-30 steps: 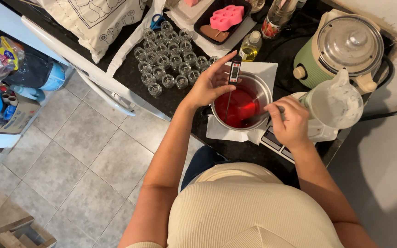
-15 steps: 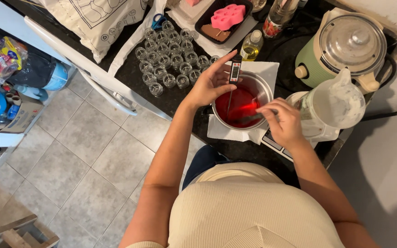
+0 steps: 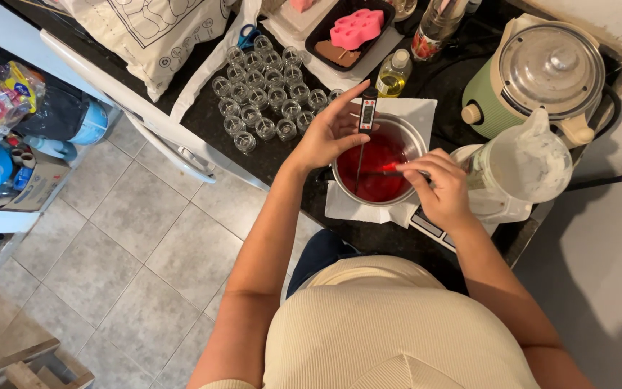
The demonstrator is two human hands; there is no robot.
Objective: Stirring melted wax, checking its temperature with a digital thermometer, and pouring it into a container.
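Observation:
A steel pot (image 3: 412, 132) of red liquid (image 3: 379, 173) stands on a white paper towel (image 3: 412, 109) on the dark counter. My left hand (image 3: 325, 133) grips a digital probe thermometer (image 3: 367, 109) by its head, its thin probe dipping into the liquid. My right hand (image 3: 440, 189) holds a thin stirring utensil (image 3: 386, 173) that lies across the pot, its tip in the red liquid.
Several small empty glass jars (image 3: 260, 94) cluster on the counter to the left. Behind are a pink mould in a black tray (image 3: 354, 27), a small bottle of yellow oil (image 3: 394, 72), a green lidded cooker (image 3: 541, 72) and a white plastic jug (image 3: 523, 166) on a scale.
My right hand has moved left and up over the pot's right rim, swinging the stirring utensil through the red liquid. The left hand and thermometer stay put.

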